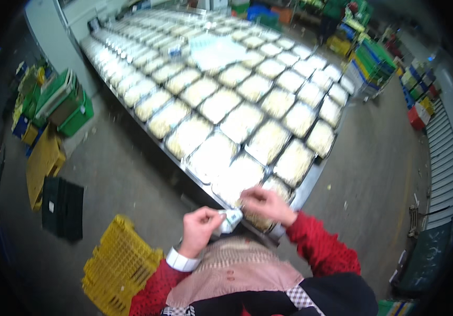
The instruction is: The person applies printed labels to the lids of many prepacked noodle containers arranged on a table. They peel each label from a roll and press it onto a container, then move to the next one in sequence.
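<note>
My left hand pinches a small crumpled white-and-bluish sheet, perhaps a strip of labels, at the table's near corner. A wide white band circles my left wrist. Just right of the sheet, my right hand is closed, thumb and fingers together, over the nearest packs; anything in its fingertips is too small to make out. Below it, a black tray with pale, stringy food is partly covered by the hand. Rows of similar shiny trays fill the metal table.
A large pale sheet lies across trays farther back. On the floor to the left are a yellow plastic crate, a dark green crate and stacked green bins. More green crates stand right of the table.
</note>
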Action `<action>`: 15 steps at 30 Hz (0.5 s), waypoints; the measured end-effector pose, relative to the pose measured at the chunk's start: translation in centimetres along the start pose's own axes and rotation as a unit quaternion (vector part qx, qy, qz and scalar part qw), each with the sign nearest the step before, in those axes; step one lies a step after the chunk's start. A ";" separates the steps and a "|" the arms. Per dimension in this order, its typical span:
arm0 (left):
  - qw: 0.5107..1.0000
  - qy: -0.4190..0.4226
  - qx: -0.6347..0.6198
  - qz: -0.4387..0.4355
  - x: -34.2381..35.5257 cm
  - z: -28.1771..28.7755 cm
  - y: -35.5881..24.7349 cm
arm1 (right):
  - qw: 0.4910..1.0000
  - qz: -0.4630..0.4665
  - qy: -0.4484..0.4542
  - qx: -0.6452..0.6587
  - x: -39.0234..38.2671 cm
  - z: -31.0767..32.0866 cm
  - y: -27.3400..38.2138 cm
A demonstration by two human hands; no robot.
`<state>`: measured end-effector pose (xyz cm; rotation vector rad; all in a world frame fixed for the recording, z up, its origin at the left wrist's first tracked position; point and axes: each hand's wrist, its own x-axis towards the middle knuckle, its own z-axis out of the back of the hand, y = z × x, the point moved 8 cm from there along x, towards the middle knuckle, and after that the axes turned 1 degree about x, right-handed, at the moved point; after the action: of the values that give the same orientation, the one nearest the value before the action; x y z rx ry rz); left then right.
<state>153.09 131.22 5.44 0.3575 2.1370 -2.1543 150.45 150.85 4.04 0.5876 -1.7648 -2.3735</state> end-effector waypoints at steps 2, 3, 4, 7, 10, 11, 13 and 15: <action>0.998 0.014 -0.066 0.004 0.4 -1.1 0.1 | 0.997 0.043 -0.041 0.039 -2.2 -0.9 3.7; 0.995 0.029 -0.091 0.004 1.3 -1.4 0.5 | 0.993 0.046 -0.054 0.092 -1.6 -1.0 3.3; 0.992 0.050 -0.116 0.023 1.4 -2.2 1.4 | 0.986 0.030 -0.067 0.152 -2.2 -1.3 2.3; 0.974 0.066 0.052 -0.212 0.7 -3.7 -2.2 | 0.972 -0.007 -0.091 0.218 -3.5 -1.3 1.1; 0.983 0.066 0.059 -0.164 -0.2 -3.9 -0.7 | 0.971 0.003 -0.122 0.207 -5.0 -1.7 0.9; 0.977 0.038 0.070 -0.197 -0.3 -3.7 -1.9 | 0.976 0.105 -0.170 0.081 -5.2 -0.7 2.8; 0.990 0.043 0.043 -0.130 -0.5 -4.5 -1.0 | 0.972 0.145 -0.184 0.010 -6.7 0.1 3.9; 0.986 0.085 0.062 -0.126 -0.7 -6.6 0.0 | 0.961 0.194 -0.193 -0.031 -7.9 2.2 4.5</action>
<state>154.46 137.76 5.66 0.3041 2.2504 -2.4871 156.28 153.97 10.60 -0.2360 -1.7290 -2.3532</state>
